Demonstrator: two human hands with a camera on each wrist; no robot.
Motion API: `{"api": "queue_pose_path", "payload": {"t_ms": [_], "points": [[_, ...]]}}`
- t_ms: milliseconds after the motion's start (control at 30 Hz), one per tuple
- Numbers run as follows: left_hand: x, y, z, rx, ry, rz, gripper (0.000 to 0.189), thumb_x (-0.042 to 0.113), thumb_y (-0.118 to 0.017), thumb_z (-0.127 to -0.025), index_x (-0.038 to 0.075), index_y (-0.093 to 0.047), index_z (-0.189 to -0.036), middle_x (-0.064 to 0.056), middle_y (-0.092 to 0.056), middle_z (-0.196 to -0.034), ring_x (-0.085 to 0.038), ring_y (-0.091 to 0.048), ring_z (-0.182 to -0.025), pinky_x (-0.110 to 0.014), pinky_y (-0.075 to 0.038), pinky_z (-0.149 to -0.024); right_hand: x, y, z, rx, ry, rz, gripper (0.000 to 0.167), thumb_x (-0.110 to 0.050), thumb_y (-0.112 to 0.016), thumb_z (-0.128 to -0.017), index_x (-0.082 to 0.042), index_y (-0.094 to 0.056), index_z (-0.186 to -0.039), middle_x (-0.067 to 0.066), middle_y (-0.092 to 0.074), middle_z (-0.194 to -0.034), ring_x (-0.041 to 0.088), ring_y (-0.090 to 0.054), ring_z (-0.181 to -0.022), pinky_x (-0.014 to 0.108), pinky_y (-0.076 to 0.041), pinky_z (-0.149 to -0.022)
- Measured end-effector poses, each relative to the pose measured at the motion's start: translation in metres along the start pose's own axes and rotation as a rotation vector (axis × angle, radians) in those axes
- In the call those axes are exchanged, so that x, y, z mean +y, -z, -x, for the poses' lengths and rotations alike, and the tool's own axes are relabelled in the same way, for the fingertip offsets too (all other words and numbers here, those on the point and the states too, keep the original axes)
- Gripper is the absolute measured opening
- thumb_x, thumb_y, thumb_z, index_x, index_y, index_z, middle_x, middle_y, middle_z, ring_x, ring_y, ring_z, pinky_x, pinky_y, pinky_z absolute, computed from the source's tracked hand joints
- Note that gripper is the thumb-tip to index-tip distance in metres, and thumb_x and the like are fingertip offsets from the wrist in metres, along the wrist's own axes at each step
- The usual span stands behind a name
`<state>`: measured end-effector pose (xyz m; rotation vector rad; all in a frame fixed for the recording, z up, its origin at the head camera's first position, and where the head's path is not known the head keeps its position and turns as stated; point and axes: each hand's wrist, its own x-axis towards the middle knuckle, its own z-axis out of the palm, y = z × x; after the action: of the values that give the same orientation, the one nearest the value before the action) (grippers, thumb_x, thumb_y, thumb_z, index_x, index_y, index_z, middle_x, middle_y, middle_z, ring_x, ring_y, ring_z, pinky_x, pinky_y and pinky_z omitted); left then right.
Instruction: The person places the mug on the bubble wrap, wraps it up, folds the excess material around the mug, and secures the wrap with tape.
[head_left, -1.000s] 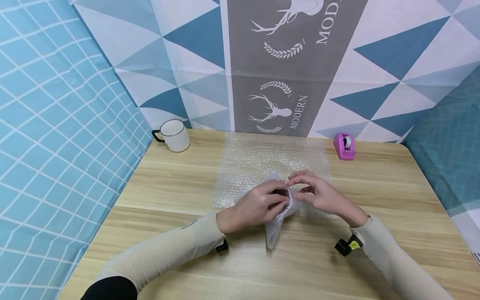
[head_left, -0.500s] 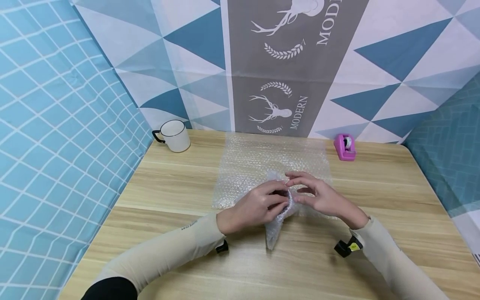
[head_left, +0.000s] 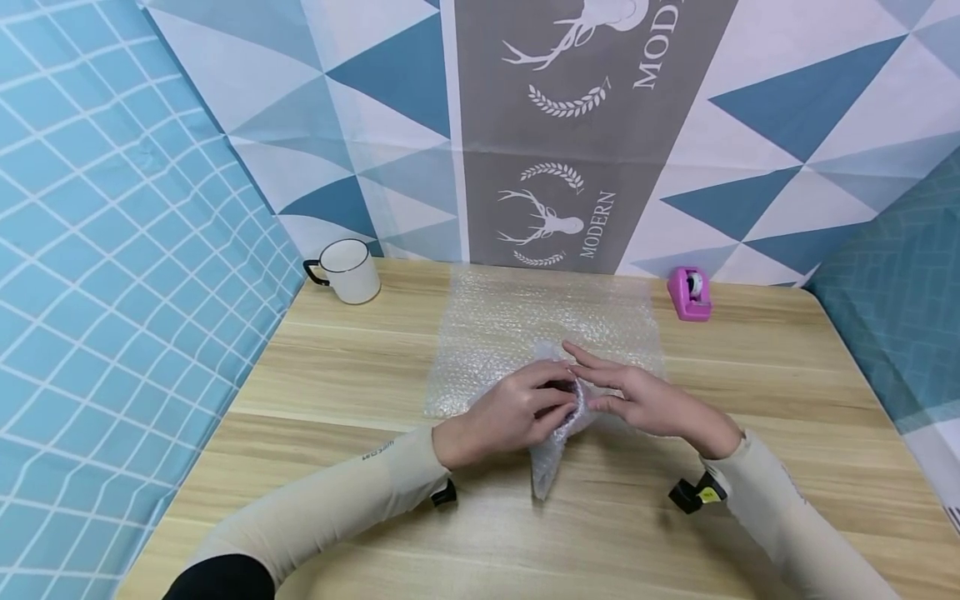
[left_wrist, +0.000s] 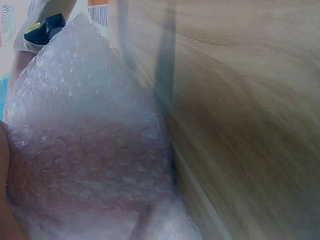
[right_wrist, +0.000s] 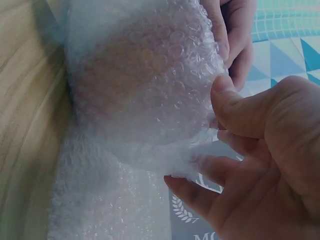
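With the bubble wrap (right_wrist: 150, 65) standing folded on the tabletop (head_left: 600, 533), my left hand (head_left: 517, 408) pinched its upper edge and my right hand (head_left: 641, 398) touched it with fingers (right_wrist: 200, 197) spread, so I judged it best to press gently and evenly.

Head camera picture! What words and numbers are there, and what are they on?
"MODERN" on the grey wall panel, beside the lower deer.
"MOD", then cut off by the top edge, beside the upper deer.
Leaf sprays: 7-like marks, perhaps not numbers.
Left sleeve: dark lettering, too blurred to read.
Right sleeve: faint mark, too blurred to read.
Yellow label on the black wrist device: too small to read.
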<state>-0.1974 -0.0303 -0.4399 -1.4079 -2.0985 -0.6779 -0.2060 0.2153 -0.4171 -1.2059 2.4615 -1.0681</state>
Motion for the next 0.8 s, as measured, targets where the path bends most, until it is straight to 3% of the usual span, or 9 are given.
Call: {"api": "queue_pose_path", "payload": {"t_ms": [200, 400, 500, 633, 800], "points": [[-0.002, 0.0, 0.0, 0.002, 0.003, 0.006, 0.013, 0.015, -0.074, -0.094, 0.003, -0.081, -0.096, -0.012, -0.074, -0.114, -0.022, -0.069, -0.114, -0.022, -0.047, -0.111, 0.001, -0.005, 0.001, 0.007, -0.056, -0.031, 0.06, -0.019, -0.066, -0.1, -0.003, -0.045, -0.153, 0.016, -0.021, -0.17, 0.041, -0.025, -0.153, 0.008, -0.018, -0.117], [-0.004, 0.0, -0.001, -0.002, -0.005, 0.022, 0.013, 0.014, -0.074, -0.094, 0.004, -0.081, -0.096, -0.012, -0.074, -0.114, -0.023, -0.069, -0.115, -0.022, -0.046, -0.111, 0.003, -0.009, 0.003, 0.054, -0.066, -0.039, 0.057, -0.019, -0.067, -0.099, -0.004, -0.049, -0.151, 0.016, -0.027, -0.167, 0.038, -0.032, -0.151, 0.01, -0.026, -0.115], [-0.005, 0.001, 0.0, -0.01, -0.017, 0.008, 0.014, 0.015, -0.075, -0.093, 0.004, -0.081, -0.098, -0.012, -0.074, -0.115, -0.024, -0.069, -0.116, -0.024, -0.046, -0.113, 0.005, -0.006, 0.003, 0.051, -0.071, -0.029, 0.058, -0.021, -0.07, -0.097, -0.006, -0.051, -0.15, 0.015, -0.036, -0.164, 0.037, -0.039, -0.148, 0.021, -0.037, -0.116], [-0.006, 0.003, 0.001, -0.018, -0.048, 0.001, 0.015, 0.017, -0.076, -0.093, 0.004, -0.081, -0.099, -0.012, -0.075, -0.115, -0.025, -0.07, -0.117, -0.029, -0.047, -0.113, 0.01, 0.005, 0.006, 0.046, -0.107, -0.072, 0.058, -0.014, -0.072, -0.096, 0.0, -0.051, -0.148, 0.021, -0.048, -0.155, 0.042, -0.054, -0.135, 0.042, -0.053, -0.105], [-0.011, 0.006, 0.004, -0.047, -0.103, 0.054, 0.012, 0.015, -0.077, -0.091, 0.007, -0.081, -0.099, -0.01, -0.077, -0.116, -0.027, -0.069, -0.12, -0.035, -0.048, -0.113, 0.011, 0.011, 0.006, 0.028, -0.122, -0.111, 0.053, -0.002, -0.064, -0.099, 0.005, -0.047, -0.149, 0.028, -0.05, -0.152, 0.048, -0.058, -0.128, 0.053, -0.054, -0.1]]}}
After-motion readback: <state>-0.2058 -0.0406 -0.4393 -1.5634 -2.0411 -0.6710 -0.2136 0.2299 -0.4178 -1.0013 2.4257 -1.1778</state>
